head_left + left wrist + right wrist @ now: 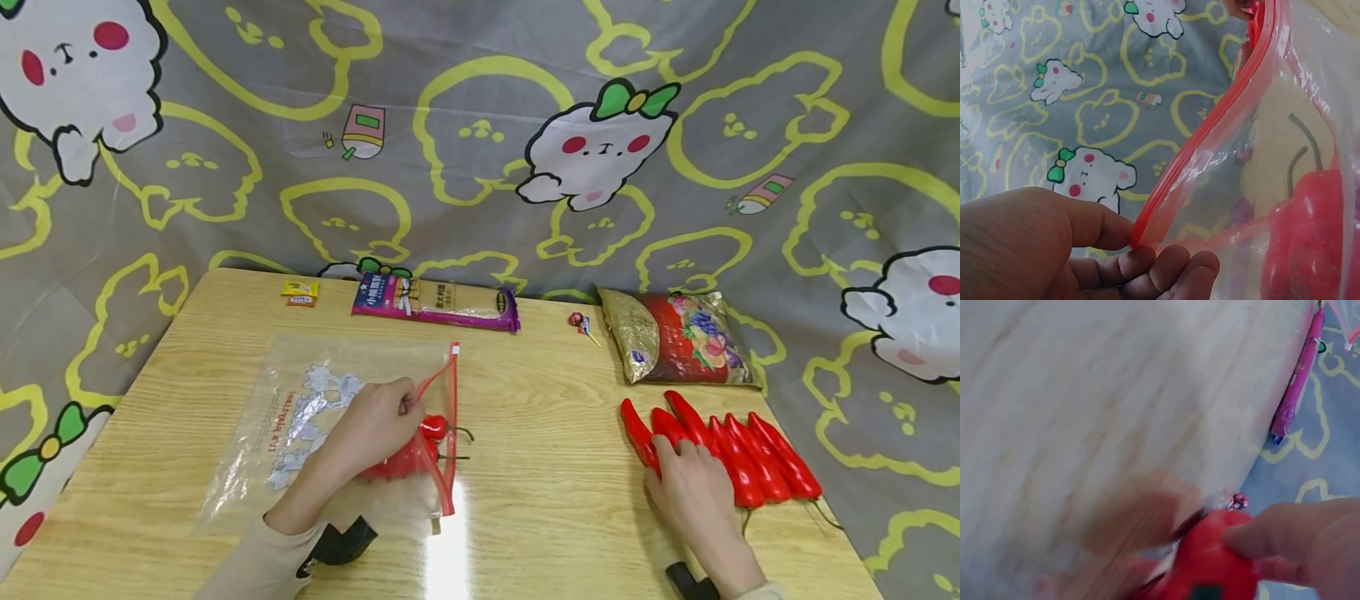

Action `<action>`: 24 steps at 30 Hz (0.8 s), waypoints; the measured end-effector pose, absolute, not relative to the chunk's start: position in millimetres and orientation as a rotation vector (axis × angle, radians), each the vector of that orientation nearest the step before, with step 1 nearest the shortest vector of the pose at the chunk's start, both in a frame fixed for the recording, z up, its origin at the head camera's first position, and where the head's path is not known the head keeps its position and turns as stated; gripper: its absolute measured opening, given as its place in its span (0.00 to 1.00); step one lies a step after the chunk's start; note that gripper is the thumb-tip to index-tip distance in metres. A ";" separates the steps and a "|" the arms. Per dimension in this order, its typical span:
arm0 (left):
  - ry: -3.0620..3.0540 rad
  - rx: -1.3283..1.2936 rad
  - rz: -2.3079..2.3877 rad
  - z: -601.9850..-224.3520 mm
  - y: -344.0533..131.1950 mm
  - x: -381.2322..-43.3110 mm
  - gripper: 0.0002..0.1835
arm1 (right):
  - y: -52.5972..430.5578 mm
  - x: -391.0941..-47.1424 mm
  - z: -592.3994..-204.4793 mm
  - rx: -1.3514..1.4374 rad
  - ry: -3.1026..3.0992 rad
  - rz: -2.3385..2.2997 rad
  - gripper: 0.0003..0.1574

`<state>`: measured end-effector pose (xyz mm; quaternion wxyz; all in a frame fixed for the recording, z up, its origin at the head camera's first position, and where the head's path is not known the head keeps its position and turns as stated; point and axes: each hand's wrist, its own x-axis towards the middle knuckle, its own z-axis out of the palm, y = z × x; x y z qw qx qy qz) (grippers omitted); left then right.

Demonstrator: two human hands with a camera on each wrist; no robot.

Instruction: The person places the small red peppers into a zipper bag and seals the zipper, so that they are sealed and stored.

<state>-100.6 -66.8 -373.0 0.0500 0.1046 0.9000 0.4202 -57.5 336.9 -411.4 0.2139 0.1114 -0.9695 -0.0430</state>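
My left hand (381, 421) pinches the red zip edge of a clear plastic zip bag (251, 417) between thumb and forefinger, as the left wrist view also shows. The bag lies on its side with its mouth parted toward the right. Red chili peppers (433, 427) are inside, their dark stems poking out at the mouth. On the right, my right hand (693, 492) reaches over a row of red chili peppers (761, 454). In the right wrist view, its thumb and fingers grip a red chili pepper (1213, 550); the hand hides part of the row.
Along the back of the wooden table (540, 467) lie small yellow-and-orange packets (300, 292), a purple noodle pack (435, 302), a lollipop (583, 325) and a gold-and-red bag (678, 337). A patterned grey cloth (465, 108) hangs behind.
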 end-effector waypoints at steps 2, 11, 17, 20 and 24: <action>2.741 0.318 1.279 -372.8 -66.9 -100.7 0.08 | 331.3 -59.8 -410.2 0.315 -2.687 -0.040 0.20; 2.760 0.343 1.265 -372.5 -67.2 -101.1 0.08 | 269.0 -82.1 -386.5 0.601 -2.736 0.356 0.24; 2.775 0.362 1.258 -372.7 -66.9 -100.2 0.09 | 217.1 -99.2 -380.8 0.827 -2.678 0.437 0.20; 2.776 0.364 1.255 -372.6 -66.2 -100.2 0.09 | 197.2 -105.9 -384.0 0.890 -2.674 0.435 0.19; 2.785 0.368 1.244 -371.9 -65.0 -101.1 0.10 | 179.2 -113.0 -390.2 0.927 -2.668 0.418 0.20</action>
